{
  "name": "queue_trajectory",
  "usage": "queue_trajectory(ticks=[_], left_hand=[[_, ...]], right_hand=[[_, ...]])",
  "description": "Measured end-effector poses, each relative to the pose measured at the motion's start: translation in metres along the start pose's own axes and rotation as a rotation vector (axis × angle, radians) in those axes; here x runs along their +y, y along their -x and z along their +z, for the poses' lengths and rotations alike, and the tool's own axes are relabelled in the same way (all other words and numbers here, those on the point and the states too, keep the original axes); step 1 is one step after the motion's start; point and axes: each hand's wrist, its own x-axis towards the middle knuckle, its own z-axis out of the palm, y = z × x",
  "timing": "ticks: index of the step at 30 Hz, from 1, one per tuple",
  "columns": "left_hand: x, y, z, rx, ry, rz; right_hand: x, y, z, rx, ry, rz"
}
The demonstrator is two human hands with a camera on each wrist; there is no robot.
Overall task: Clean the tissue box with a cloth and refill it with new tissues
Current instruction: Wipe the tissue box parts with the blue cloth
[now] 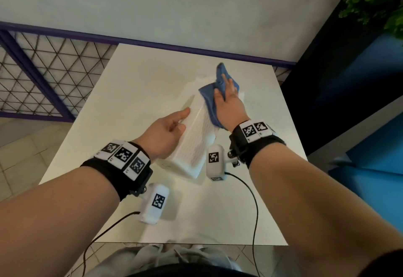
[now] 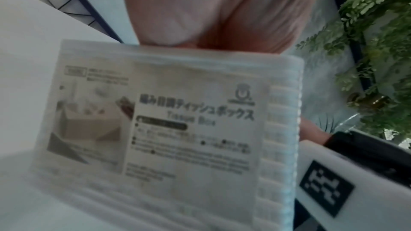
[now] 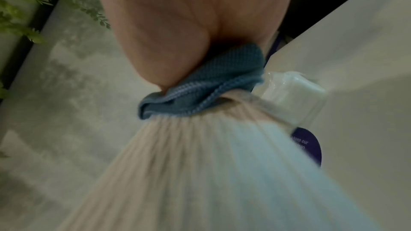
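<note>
The white ribbed tissue box (image 1: 192,143) looks like a light, hollow plastic shell: stiff enough to be pressed on without buckling, smooth enough to skate across the white table (image 1: 139,84) if nothing braces it, so the sensible hold is on its long side walls rather than its top. It lies on the table between the two forearms, its long axis running away from the person, the printed product label (image 2: 191,129) on the near end (the left wrist view reads "Tissue Box" on it). The left hand (image 1: 165,132) steadies the box from its left side, thumb stretched along the upper edge and the other fingers curled against the wall. The right hand (image 1: 229,106) lies flat on top of the far half, fingers straight and spread, pressing the soft, limp blue cloth (image 1: 210,100) onto the ribs; the cloth bunches under the palm and spills beyond the fingertips. Just beside the box's right flank sits a clear-wrapped pack of new tissues (image 3: 295,90), touching or nearly so.
</note>
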Motion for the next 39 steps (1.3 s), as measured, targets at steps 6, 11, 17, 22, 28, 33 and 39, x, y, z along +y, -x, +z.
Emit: queue_trajectory(ticks=[6,11,17,22,28,33,39], left_hand=[[-0.011,0.0,-0.01,-0.087,-0.175,0.047],[-0.005,-0.001,-0.018,-0.242,-0.392,0.029],[0.014,-0.001,0.007,-0.06,-1.283,0.247],[0.006,-0.003,0.025,0.211,-1.363,0.393],[0.012,-0.005,0.006,0.294,-1.128,0.253],[0.01,-0.005,-0.002,0.323,-1.043,0.229],[0.013,-0.01,0.004,0.366,-0.966,0.175]], right_hand=[[-0.007,0.009,0.002,0.063,-0.232,0.335],[0.001,0.017,0.001,0.146,-0.495,0.483],[-0.006,0.032,0.019,0.222,-0.695,0.626],[-0.022,0.042,0.027,0.315,-0.769,0.53],[-0.002,0.042,-0.002,0.338,-0.863,0.626],[0.003,0.054,-0.001,0.169,-0.932,0.535],[-0.009,0.069,0.007,0.071,-0.764,0.377]])
